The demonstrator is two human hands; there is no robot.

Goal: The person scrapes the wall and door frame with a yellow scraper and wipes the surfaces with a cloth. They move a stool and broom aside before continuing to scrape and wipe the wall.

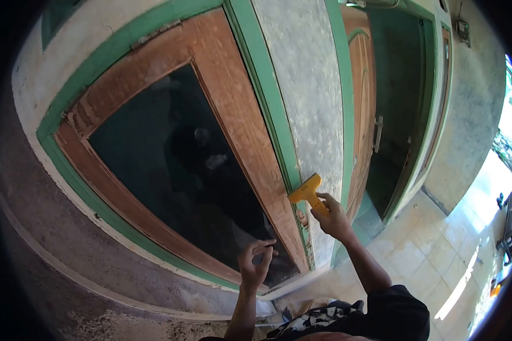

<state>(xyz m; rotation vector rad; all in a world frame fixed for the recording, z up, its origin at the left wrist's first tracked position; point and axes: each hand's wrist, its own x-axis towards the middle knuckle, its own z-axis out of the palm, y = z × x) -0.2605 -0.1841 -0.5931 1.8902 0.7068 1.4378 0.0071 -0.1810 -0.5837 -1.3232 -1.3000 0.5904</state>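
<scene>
"scraper [308,191], where?"
"at the green frame [281,142], right hand [334,220] closed round its handle [320,208]."
"handling?"
"probably light, stiff plastic; hold it low, clear of the edge."
"left hand [256,265]?"
"half-curled by the glass [153,148]; can't tell if it pinches anything."

One scraper [309,192] and one door [363,108]

The left forearm [243,314] rises almost straight from the bottom edge, leaning slightly right. Its hand, the left hand [253,267], has the fingers bent over to the right, with a gap between them and the thumb. The right elbow [383,285] is bent, and the right forearm [365,258] slants up and leftward to the right hand [334,221], higher than the left, fingers curled in a grip.
</scene>
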